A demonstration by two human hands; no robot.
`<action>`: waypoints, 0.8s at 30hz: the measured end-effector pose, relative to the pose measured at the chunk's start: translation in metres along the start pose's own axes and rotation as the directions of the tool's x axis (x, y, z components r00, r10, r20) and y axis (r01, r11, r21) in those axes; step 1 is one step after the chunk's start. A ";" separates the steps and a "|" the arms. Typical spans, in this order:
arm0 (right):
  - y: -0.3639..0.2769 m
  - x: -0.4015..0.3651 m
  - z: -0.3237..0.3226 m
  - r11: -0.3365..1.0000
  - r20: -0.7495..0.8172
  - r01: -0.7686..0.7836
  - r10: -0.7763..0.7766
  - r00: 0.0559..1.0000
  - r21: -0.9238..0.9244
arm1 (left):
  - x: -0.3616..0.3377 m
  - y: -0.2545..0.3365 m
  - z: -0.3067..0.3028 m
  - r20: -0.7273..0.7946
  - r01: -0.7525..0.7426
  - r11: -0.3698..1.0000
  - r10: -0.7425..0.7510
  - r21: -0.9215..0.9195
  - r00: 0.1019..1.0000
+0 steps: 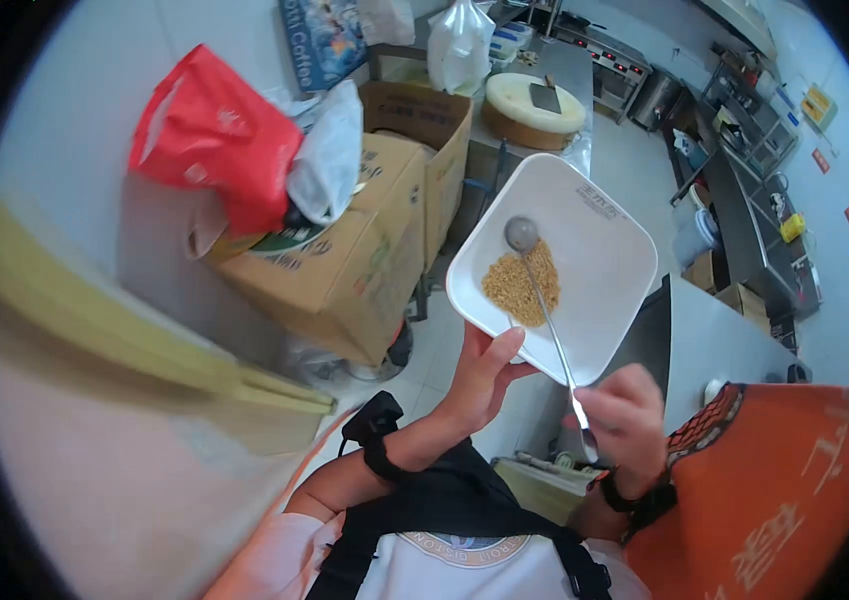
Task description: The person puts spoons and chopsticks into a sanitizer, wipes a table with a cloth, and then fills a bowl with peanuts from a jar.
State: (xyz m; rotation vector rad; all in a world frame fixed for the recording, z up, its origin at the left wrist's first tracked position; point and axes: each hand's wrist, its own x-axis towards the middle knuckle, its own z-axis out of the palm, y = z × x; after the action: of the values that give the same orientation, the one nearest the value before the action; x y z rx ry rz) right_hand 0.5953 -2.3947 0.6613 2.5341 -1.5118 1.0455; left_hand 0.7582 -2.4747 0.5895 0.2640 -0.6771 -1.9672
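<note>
Holding a white, square, round-cornered bowl [604, 260] in the left hand [479, 375], the person is standing between stacked brown cardboard boxes [374, 215] and a steel-topped bench [719, 340]. The left thumb is pressing over the rim, the other fingers supporting from beneath. The bowl is tilting toward the wearer, its inside showing. Coarse golden-tan granules [534, 285] are lying in a loose patch on its bottom, nearer the left-hand side.

The right hand [629, 410], slightly blurred, is pinching the lower handle of a long, slim metal spoon [556, 345] between thumb and bent fingers. The spoon's round head is sitting at the patch's upper edge; whether it is touching granules or just hovering, I cannot tell. The handle is crossing over the patch and the near rim.

Step in hand, by my reading: spoon work inside the bowl, stirring or gathering granules. A next stroke would be calling for a steady left grip, the spoon head angling low into the patch, and a gentle sweep, since loose granules could be spilling over the tilted rim.
</note>
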 end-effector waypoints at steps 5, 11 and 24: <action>-0.030 -0.020 0.012 0.952 -0.116 -0.036 0.074 0.990 0.304 | -0.036 -0.007 0.011 -0.114 0.003 0.995 0.009 0.098 0.993; -0.004 -0.012 -0.022 0.873 -0.461 -0.173 0.398 0.794 0.455 | -0.024 0.005 -0.003 -0.143 0.076 0.965 -0.041 0.250 0.989; 0.229 0.101 -0.047 0.825 -0.380 -0.391 0.543 0.749 0.409 | 0.251 0.007 -0.013 -0.085 0.339 0.871 -0.331 0.355 0.940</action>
State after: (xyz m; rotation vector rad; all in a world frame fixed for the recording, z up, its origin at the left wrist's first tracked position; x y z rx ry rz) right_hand 0.4216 -2.5799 0.6818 1.8017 -1.9855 1.9405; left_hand 0.6493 -2.7006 0.6078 0.6690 -1.0422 -2.1497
